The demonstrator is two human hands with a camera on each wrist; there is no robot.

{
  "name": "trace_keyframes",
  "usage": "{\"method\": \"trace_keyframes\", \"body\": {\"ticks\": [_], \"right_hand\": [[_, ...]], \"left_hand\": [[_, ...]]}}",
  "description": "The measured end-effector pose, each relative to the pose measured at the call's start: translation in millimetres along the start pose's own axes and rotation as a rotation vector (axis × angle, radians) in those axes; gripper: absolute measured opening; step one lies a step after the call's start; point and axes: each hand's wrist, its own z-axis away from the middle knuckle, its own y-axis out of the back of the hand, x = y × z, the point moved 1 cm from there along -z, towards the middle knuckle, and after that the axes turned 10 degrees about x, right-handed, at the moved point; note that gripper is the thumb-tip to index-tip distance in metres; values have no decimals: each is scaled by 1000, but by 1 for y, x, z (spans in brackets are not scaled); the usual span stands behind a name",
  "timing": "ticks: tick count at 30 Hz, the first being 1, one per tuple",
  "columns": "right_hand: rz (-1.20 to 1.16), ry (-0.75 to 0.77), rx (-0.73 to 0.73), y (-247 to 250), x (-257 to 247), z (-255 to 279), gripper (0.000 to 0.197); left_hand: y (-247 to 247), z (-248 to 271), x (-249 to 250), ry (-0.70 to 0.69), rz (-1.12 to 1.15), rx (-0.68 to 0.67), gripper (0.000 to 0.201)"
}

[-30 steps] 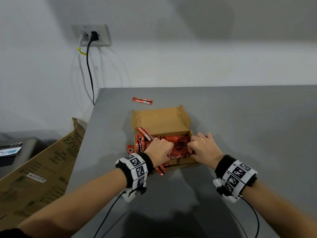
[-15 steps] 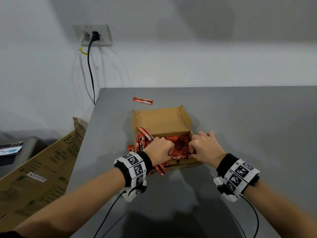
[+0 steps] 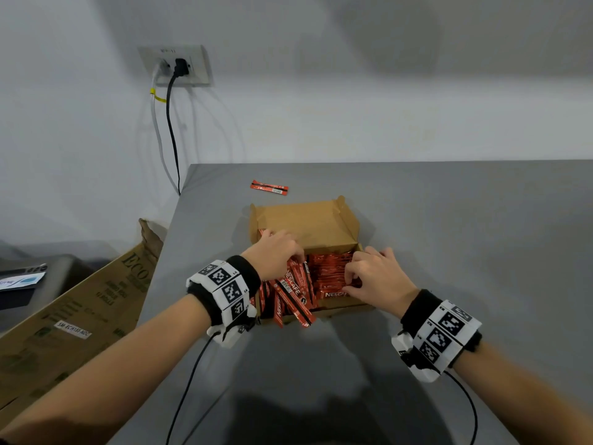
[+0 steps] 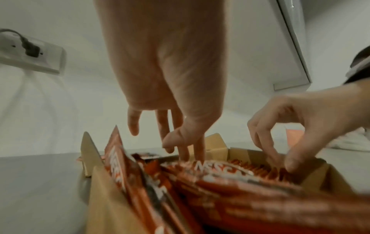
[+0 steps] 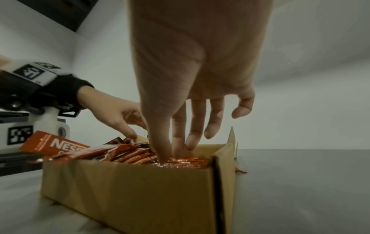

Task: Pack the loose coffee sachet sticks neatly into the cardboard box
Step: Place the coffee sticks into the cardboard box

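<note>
- Left hand [image 3: 272,252] reached into the cardboard box [image 3: 308,223], fingers [image 4: 181,152] loosely spread, touching sachet sticks [image 3: 330,274].
- Right hand [image 3: 375,277] fingers [image 5: 162,142] pressed sticks down inside the box.

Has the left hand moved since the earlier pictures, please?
Yes. The left hand has moved away from the person, from the near edge of the cardboard box toward its far left corner, nearer the raised back flap.

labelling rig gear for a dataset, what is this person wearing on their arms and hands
Both forearms are bare, with no sleeves or gloves. Left hand and right hand each have a black wristband and a white band of black square marker codes. A thin black cable trails from each.
</note>
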Motion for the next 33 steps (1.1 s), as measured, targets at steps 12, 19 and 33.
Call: {"method": "trace_keyframes", "body": {"ticks": [12, 19, 33], "right_hand": [[-26, -1, -7, -7, 3, 6, 18], [-56, 0, 30, -7, 1, 5, 18], [-131, -15, 97, -13, -17, -7, 15]], "left_hand": [[-1, 1, -17, -75, -122, 32, 41], [4, 4, -27, -1, 70, 176, 29], [16, -28, -69, 132, 12, -41, 52]]}}
